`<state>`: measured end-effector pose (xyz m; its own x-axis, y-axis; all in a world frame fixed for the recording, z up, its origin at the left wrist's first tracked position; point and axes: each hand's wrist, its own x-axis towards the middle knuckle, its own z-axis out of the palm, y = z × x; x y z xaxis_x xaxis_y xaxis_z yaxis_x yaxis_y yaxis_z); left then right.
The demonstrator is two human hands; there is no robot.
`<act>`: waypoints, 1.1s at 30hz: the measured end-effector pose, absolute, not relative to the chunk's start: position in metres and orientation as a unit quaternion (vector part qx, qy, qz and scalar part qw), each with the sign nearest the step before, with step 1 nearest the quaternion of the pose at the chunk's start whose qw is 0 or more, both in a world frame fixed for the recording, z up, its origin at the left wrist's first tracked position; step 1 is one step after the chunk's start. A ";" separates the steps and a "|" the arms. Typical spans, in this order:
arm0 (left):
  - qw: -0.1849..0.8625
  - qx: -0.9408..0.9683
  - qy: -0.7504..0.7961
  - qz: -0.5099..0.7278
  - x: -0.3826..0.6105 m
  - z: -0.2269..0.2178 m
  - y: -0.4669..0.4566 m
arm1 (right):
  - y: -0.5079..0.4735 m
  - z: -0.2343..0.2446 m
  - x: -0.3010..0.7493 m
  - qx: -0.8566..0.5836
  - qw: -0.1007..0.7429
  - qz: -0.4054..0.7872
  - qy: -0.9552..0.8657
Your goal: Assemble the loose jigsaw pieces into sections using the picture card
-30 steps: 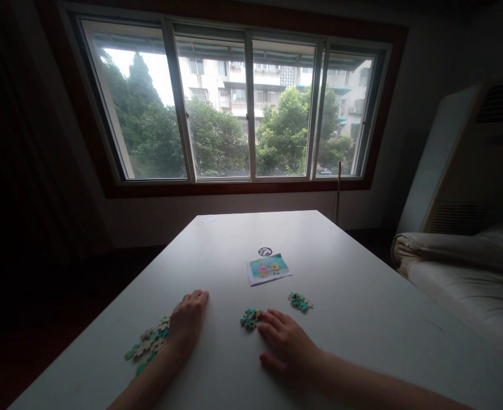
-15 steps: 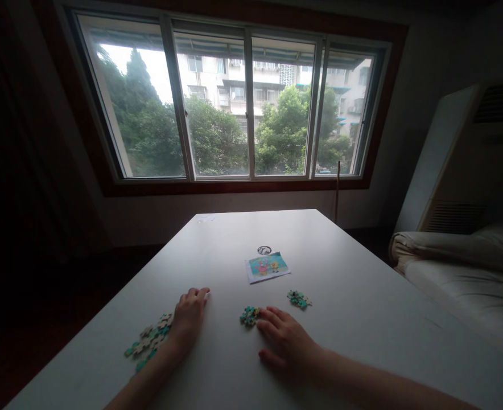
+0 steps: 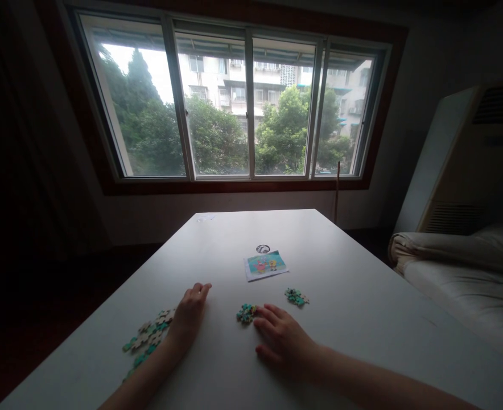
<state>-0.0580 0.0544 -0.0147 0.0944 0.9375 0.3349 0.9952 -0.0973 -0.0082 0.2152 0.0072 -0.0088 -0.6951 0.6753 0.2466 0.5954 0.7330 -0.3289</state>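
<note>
Middle heap: small jigsaw pieces (image 3: pixel 245 314), teal and green with dark and yellow specks, bunched tightly on the white table (image 3: pixel 230 239), at 10 o'clock from the right hand (image 3: pixel 283 337).
Left heap: a broader spread of pieces (image 3: pixel 148 335), some teal or green, others pale beige, overlapping, at 8 o'clock from the left hand (image 3: pixel 192 310).
Right heap: a small cluster (image 3: pixel 296 296), teal with pale bits, at 1 o'clock from the right hand, untouched.
Picture card: blue-green sheet with a pink and a yellow cartoon figure (image 3: pixel 267 266), lying slightly askew at 1 o'clock from the middle heap.
Right-hand grip: fingers loosely parted, thumb well away from them; the foremost fingertips meet the middle heap's edge, nothing pinched.
Left-hand grip: fingers bent and close together; whether something small sits between the tips, I cannot tell.
Right arm: reaches in from 4 o'clock, palm down, low over the tabletop.
Left arm: comes from 7 o'clock, wrist bent, back of the hand upward, forearm partly hiding the left heap.
</note>
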 end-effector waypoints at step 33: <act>0.111 -0.912 -0.183 -0.350 0.009 -0.004 -0.009 | 0.004 -0.012 0.210 -0.291 0.373 0.221 -0.853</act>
